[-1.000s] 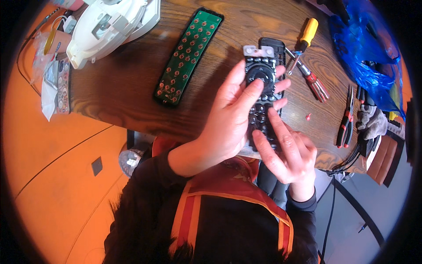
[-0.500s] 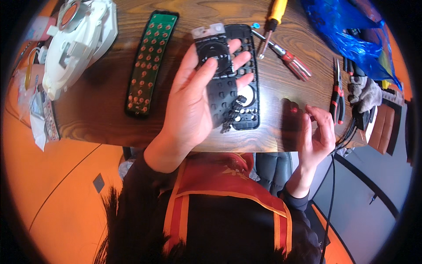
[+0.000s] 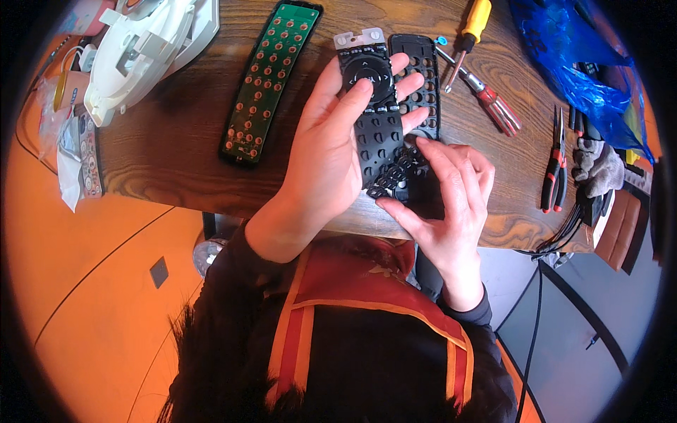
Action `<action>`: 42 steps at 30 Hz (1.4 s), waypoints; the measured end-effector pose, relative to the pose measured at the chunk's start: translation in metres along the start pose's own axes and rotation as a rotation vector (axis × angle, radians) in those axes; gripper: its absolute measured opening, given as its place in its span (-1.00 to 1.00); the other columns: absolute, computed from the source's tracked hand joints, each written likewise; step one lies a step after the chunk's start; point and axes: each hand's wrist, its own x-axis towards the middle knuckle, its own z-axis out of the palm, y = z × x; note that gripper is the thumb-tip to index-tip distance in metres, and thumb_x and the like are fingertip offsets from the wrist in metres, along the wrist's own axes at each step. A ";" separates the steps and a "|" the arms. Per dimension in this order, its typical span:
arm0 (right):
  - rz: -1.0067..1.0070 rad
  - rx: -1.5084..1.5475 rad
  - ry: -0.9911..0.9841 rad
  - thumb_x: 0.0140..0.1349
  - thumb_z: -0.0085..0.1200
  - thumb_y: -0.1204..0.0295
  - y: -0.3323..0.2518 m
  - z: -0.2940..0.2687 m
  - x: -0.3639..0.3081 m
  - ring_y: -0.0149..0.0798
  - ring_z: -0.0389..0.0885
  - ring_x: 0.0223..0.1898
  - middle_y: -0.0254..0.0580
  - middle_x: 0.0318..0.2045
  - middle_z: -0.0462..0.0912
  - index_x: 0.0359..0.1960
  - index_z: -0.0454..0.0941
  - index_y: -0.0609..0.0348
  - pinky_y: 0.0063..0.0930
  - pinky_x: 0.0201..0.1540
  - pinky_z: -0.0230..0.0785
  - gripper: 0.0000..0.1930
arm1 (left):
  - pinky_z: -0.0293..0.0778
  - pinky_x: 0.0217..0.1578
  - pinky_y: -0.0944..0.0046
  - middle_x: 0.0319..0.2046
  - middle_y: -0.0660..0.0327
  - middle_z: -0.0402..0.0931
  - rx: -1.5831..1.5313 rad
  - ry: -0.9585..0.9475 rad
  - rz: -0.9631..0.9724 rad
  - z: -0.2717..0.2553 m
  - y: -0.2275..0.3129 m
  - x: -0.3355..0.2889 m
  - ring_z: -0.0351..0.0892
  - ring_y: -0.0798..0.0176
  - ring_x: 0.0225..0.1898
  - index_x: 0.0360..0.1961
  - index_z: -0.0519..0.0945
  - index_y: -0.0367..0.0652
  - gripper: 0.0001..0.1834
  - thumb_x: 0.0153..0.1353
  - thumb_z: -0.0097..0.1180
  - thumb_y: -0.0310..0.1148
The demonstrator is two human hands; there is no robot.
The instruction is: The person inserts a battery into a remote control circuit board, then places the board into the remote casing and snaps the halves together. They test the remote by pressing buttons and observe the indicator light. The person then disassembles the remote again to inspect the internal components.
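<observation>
My left hand (image 3: 328,141) holds a long black rubber keypad (image 3: 379,134) from a remote control, thumb pressed on its round navigation ring. A pale tab with two holes sticks out at the keypad's top, and its lower end bends up in a row of small keys. At that bent end my right hand (image 3: 451,183) has its thumb and forefinger at opposite corners. Behind the keypad lies the perforated black remote casing (image 3: 423,49), partly hidden by my hands. A green circuit board (image 3: 257,92) with copper-coloured round contacts rests on the table, left of my left hand.
A yellow-handled screwdriver (image 3: 476,25) and a red-handled screwdriver (image 3: 496,106) lie beyond my right hand. Further right are red-and-black pliers (image 3: 556,162), a grey cloth (image 3: 598,166) and a blue plastic bag (image 3: 571,63). A white plastic housing (image 3: 148,56) occupies the far left.
My right hand has moved left to the keypad's lower end. The keypad sits slightly further right in the picture, still in my left hand; the view has shifted.
</observation>
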 end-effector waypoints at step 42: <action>0.371 0.640 -0.098 -0.01 0.19 0.53 0.003 -0.013 0.050 -0.67 0.35 -0.62 -0.44 -0.64 0.44 -0.54 0.36 0.23 -0.79 -0.57 0.20 -0.81 | 0.26 0.10 0.08 0.14 -0.08 0.15 -0.035 -0.107 -0.077 0.001 0.007 -0.003 0.17 0.01 0.17 0.15 0.09 -0.30 -0.57 0.30 -0.40 -0.33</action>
